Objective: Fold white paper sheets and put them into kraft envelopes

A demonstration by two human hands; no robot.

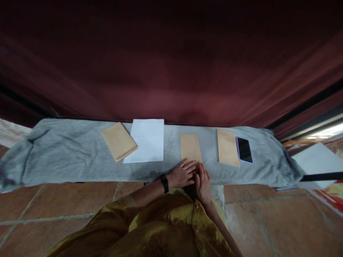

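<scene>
A brown paper envelope (190,147) lies flat on the grey cloth, its near edge close under my fingers. My left hand (183,174), with a dark band on the wrist, rests flat at that near edge with fingers stretched out to the right. Beside it, my right hand (203,184) has its fingers extended forward and slightly bent, close to the left fingertips. Nothing shows in either hand. Left of them, a second brown envelope or small stack (119,141) overlaps a white sheet of paper (148,141). On the right lies another brown envelope (227,147).
A phone (244,150) with a pale purple edge lies right of the right-hand envelope. Grey cloth (72,153) covers the long narrow surface. Dark red fabric (166,78) rises behind it. White boards or papers (320,160) stand at the far right, above tiled floor (289,214).
</scene>
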